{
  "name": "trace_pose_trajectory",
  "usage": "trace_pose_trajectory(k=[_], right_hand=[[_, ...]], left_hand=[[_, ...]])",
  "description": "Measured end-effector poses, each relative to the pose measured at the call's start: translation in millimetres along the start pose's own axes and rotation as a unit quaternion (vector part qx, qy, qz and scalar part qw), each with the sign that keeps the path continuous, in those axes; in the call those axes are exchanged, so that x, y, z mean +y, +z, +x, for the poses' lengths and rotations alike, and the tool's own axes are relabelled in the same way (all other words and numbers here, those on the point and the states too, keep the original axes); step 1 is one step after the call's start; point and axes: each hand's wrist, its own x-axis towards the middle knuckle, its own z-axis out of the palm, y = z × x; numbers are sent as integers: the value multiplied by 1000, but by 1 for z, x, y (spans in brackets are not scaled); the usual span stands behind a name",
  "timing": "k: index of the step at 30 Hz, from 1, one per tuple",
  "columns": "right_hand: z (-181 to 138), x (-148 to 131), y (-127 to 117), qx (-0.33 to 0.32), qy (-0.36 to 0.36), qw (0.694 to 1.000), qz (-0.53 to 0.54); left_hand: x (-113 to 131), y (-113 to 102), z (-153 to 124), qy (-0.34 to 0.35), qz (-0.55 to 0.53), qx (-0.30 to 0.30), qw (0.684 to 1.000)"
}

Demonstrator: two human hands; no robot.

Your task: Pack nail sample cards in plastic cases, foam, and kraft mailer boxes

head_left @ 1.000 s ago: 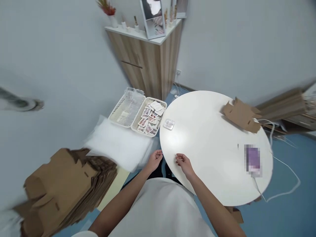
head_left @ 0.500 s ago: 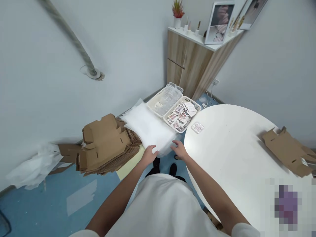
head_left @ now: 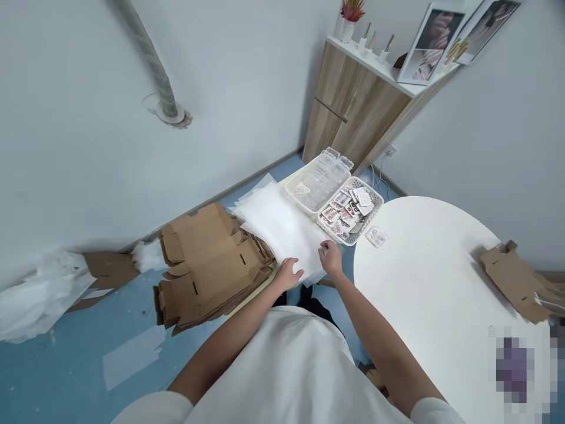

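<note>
A stack of white foam sheets (head_left: 278,227) lies low to my left, beside the round white table (head_left: 432,282). My left hand (head_left: 289,274) rests flat on the near edge of the stack, fingers spread. My right hand (head_left: 331,258) sits at the stack's near right corner with thumb and fingers pinched on the edge of the top sheet. Left of the sheets is a pile of flat brown cardboard boxes (head_left: 207,265).
Two white baskets stand beyond the sheets: one with clear plastic cases (head_left: 315,182), one with small printed packets (head_left: 351,213). A small clear case (head_left: 376,237) and a flattened cardboard box (head_left: 516,280) lie on the table. A wooden cabinet (head_left: 357,112) fills the corner. Crumpled white wrapping (head_left: 39,294) lies on the blue floor.
My view has swung left from the table to the floor piles. Both hands have moved from the table's edge onto the white foam sheets, and the right hand has pinched the top sheet.
</note>
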Motion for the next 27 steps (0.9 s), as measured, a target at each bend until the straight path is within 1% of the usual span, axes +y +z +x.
trace_pose_trajectory(k=[2, 4, 7, 10, 12, 13, 15, 17, 19, 21, 24, 25, 26, 27], right_hand=[[-6, -11, -1, -12, -33, 999, -19], [-12, -19, -3, -44, -74, 995, -55], [-21, -28, -9, -76, -150, 979, -120], [-28, -33, -14, -95, -213, 960, -155], [-31, -36, -16, -108, -240, 950, -169], [-32, -37, -17, -107, -245, 947, -178], [-34, -40, -19, -85, -238, 946, -202], [-35, -47, -21, -59, -223, 948, -221], [-38, -57, -24, -61, -220, 947, -225], [-42, -68, -24, -95, -239, 941, -219], [-45, -76, -22, -174, -276, 925, -197], [-45, -74, -21, -191, -271, 924, -192], [-43, -69, -20, -201, -250, 927, -195], [-41, -63, -20, -200, -215, 933, -207]], left_hand=[[4, 2, 4, -13, -59, -1, 998], [9, 4, 7, -35, -122, -8, 992], [19, 7, 13, -60, -204, -12, 977], [28, 6, 18, -83, -259, -10, 962], [32, 3, 21, -85, -267, 3, 960], [34, 2, 23, -82, -266, 11, 960], [35, 0, 25, -78, -267, 22, 960], [35, 0, 24, -76, -283, 19, 956], [35, 1, 22, -69, -311, 11, 948], [33, 3, 20, -51, -333, 12, 942], [31, 5, 17, -27, -343, 30, 939], [31, 4, 18, -25, -346, 36, 937], [30, 4, 18, -26, -352, 41, 935], [29, 3, 19, -28, -355, 45, 933]])
